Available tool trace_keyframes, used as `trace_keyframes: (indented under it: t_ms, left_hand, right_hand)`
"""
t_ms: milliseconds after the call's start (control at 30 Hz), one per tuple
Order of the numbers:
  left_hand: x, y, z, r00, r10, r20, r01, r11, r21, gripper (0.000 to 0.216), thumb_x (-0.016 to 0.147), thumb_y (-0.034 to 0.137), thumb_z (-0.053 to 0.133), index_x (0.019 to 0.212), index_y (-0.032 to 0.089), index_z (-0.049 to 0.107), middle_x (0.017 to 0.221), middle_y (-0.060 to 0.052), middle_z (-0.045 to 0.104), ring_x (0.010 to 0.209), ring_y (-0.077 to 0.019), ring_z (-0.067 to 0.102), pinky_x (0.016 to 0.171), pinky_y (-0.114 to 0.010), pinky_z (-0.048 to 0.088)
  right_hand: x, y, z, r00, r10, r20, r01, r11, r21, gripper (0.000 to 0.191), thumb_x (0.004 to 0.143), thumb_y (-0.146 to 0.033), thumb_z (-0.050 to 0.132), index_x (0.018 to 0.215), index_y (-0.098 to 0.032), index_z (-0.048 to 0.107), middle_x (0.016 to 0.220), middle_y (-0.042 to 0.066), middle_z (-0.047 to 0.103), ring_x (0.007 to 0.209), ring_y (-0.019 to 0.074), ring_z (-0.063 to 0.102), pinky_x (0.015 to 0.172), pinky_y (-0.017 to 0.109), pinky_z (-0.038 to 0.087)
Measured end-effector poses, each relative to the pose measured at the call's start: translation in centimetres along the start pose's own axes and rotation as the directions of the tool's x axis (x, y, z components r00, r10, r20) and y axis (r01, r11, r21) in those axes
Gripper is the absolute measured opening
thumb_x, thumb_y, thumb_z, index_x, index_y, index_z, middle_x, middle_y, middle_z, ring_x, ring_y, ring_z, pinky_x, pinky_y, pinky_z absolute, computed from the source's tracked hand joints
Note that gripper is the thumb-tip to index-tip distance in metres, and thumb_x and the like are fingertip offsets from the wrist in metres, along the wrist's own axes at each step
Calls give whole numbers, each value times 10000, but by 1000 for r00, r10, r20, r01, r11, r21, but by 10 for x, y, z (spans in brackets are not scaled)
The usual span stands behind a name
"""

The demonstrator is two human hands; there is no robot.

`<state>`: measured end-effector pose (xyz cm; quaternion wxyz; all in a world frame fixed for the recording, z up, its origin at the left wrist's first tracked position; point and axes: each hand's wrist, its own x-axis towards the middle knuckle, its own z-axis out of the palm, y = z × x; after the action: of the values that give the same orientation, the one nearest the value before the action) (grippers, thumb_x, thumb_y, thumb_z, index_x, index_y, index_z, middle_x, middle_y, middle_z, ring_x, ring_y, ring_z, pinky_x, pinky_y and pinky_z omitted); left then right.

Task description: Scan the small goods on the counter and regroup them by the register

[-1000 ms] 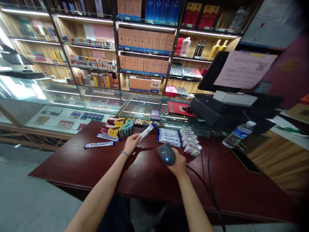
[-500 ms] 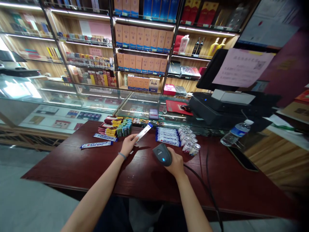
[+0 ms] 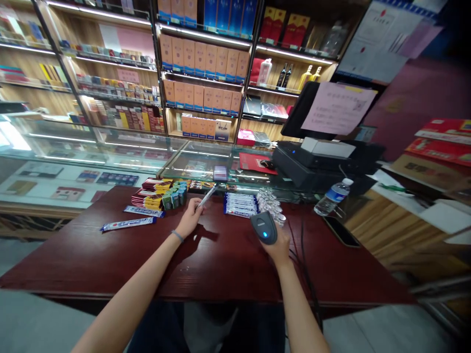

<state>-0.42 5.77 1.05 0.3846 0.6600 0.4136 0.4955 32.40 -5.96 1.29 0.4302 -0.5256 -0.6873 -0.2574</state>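
The left hand (image 3: 189, 220) pinches a slim packet (image 3: 206, 197) between narrowed fingers, above the table (image 3: 221, 267). It has just been tipped: its pale face showed half a second ago, and now little more than an edge does. The right hand's (image 3: 278, 247) fingers, wrapped around the scanner (image 3: 263, 226), have swung toward 3 o'clock, so the held packet lies well apart at the scanner's 10 o'clock. The two look less lined up for a reading now. Cans (image 3: 268, 200) stand at the scanner's 12 o'clock; stacked packets (image 3: 241, 204) lie at 11.
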Motion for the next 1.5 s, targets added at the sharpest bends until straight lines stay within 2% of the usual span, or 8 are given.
trace_keyframes:
  t_ms: [167,333,467,567,633,733,933,1500]
  left_hand:
    - [11,2,30,986,163,22,-163,955,247,220,952,306,406,1117,186,490,1065,-75,592,998,-182,573,939,-355,448]
    - [12,3,70,941,280,192,-336,852,401,227,939,262,430,1106,174,555,1070,-106,602,1034,-236,549,955,-413,439]
    - [11,4,98,882,319,347,-459,745,484,228,946,245,422,1099,177,576,1047,-109,605,1012,-247,540,935,-418,435]
    - [14,4,114,849,327,416,-514,693,505,230,952,255,428,1107,181,581,1053,-109,607,1015,-250,536,934,-412,419]
    - [17,4,121,834,326,446,-538,665,519,232,956,254,424,1109,189,585,1058,-107,610,1019,-249,534,927,-404,408]
    - [21,5,127,828,307,469,-548,619,562,220,937,211,438,1084,215,602,1085,-99,617,1029,-251,527,896,-400,390]
    - [21,4,133,831,274,484,-545,579,606,258,895,134,458,1050,257,624,1096,-77,644,1085,-251,520,893,-415,346]
    - [19,3,133,858,258,443,-501,606,617,218,864,166,545,1023,261,659,1202,-66,623,1140,-236,513,950,-420,319]
  right_hand:
    - [-8,27,-18,999,37,0,-37,998,-50,465,780,-375,654,1174,-145,564,777,67,709,632,232,692,592,315,559]
    - [-12,43,-27,999,50,-15,-51,996,-74,411,793,-378,633,1138,-158,593,785,72,715,632,230,696,588,314,565]
    - [-17,48,-30,996,80,-46,-82,995,-58,409,794,-393,631,1124,-154,600,798,73,715,650,235,700,587,323,572]
    - [-21,49,-29,992,122,-26,-124,990,-66,409,809,-391,635,1147,-165,595,860,84,720,696,237,709,622,331,582]
    - [-23,48,-29,994,106,-19,-107,993,-58,410,817,-379,634,1163,-166,589,866,87,721,705,239,711,628,336,585]
    - [-23,45,-30,999,52,-12,-52,998,-30,447,822,-353,631,1216,-152,565,891,96,726,724,242,715,644,341,591]
    - [-18,39,-32,999,53,-12,-53,998,-21,444,819,-323,599,1231,-161,555,852,82,719,678,237,702,631,348,586]
    - [-20,40,-29,998,48,-38,-50,998,-39,426,813,-319,611,1198,-141,564,834,78,723,667,227,702,613,319,574]
